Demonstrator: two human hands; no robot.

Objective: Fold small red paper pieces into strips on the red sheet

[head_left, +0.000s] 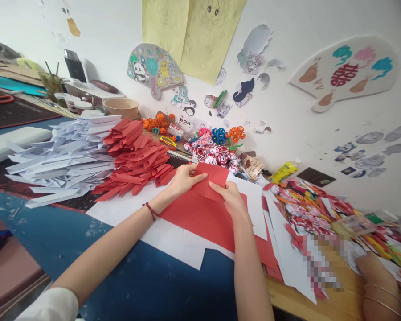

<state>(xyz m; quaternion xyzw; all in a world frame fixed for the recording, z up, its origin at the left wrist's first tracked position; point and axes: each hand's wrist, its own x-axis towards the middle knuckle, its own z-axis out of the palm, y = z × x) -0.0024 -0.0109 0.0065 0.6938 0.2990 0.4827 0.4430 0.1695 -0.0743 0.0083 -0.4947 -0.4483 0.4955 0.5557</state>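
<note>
Both hands hold one small piece of red paper (pixel 214 171), raised over the middle of the blue worktop (pixel 143 285). The left hand (pixel 186 179) pinches its left side, thumb on the near face and fingers behind; the right hand (pixel 230 195) pinches its lower right part, the two thumbs close together. A dark red braided bracelet (pixel 149 211) circles the left wrist.

Beneath the hands lies a large red sheet (pixel 194 223), on top of white sheets (pixel 177 249) that show past its near and left sides. Toward the worktop's left edge are two heaps side by side — folded white paper strips (pixel 73 154) and, nearer the left hand, folded red paper strips (pixel 137 156).

Along the back edge, by the wall, sit yellow-handled scissors (pixel 168 142), red-and-white paper balls (pixel 215 154), blue flowers (pixel 218 135) and, farther right, a yellow tube (pixel 283 171). A beige bowl (pixel 120 108) stands near the back left corner.

At the right, beside a wooden surface (pixel 287 296) strewn with coloured paper pieces, is a co-worker's blurred hand (pixel 374 267) — whether it grips anything, I cannot tell.
</note>
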